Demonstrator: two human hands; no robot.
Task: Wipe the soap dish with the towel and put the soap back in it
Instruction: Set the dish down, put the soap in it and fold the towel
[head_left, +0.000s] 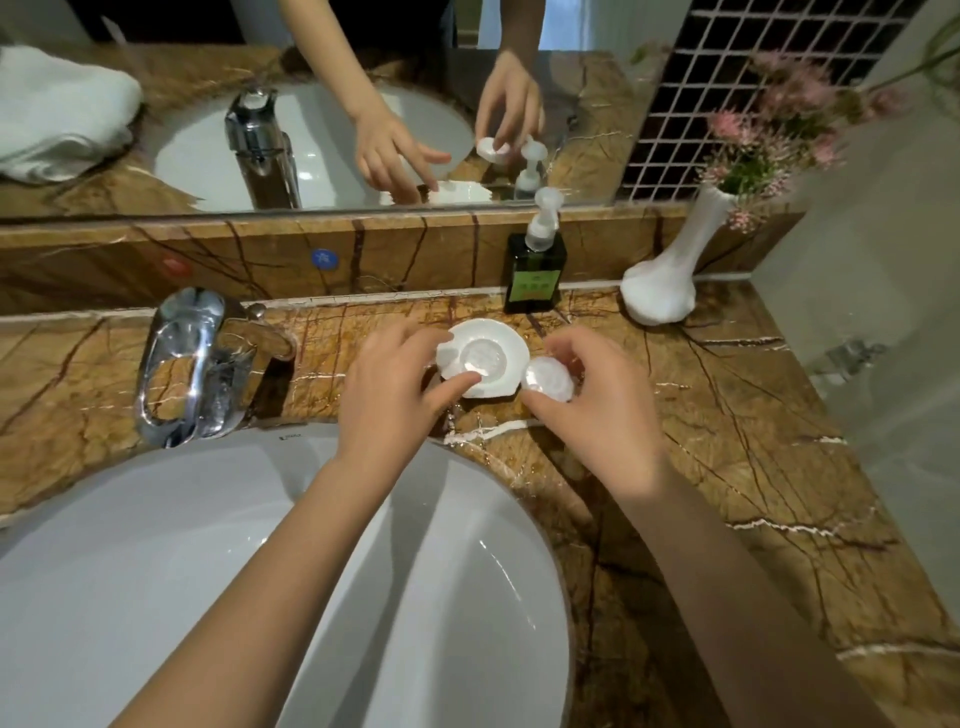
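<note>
Head view: I see white shell-shaped ceramic soap dish (483, 358) on brown marble counter (727, 415); left hand (395, 395) spread, fingers touching dish; right hand (597, 410) pinching round white wrapped soap (548, 383) just right of dish.

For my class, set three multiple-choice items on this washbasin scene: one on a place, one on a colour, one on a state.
1. Where does the soap dish stand?
A. in the basin
B. on the marble counter
C. on the towel

2. What colour is the vase?
A. white
B. blue
C. black

3. What is the state of the soap?
A. lying in the dish
B. held in the right hand
C. lying in the basin

Key: 1 B, the dish rests on the counter; 2 A, the vase is white; 3 B, fingers grip the soap beside the dish.
</note>
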